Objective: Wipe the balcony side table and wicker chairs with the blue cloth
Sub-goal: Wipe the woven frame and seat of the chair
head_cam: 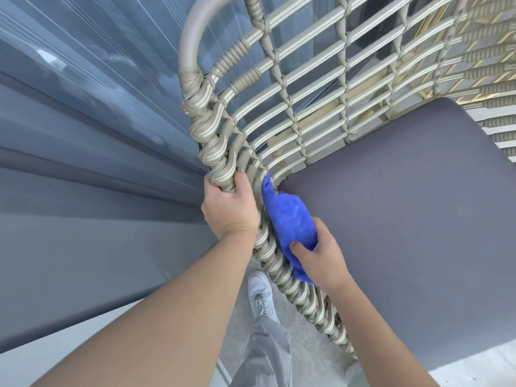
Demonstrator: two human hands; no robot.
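1. Your left hand (227, 203) grips the woven rim (212, 152) of the chair (307, 88). That steadies it, but if you pull outward the chair could tip toward the glass railing (83, 107) on the left.
2. Your right hand (318, 255) clutches the cloth (290, 219), bunched against the inner side of the rim, just beside the cushion (405, 219). Wadded up like this, it probably touches only the high strands and leaves dust in the grooves.
3. A loose tail of the cloth points up into the weave; it may snag between strands if you drag fast.
4. Your shoe (261, 293) stands close under the near rim, so shifting the chair could catch it.
5. The side table is out of view, so I cannot judge it.
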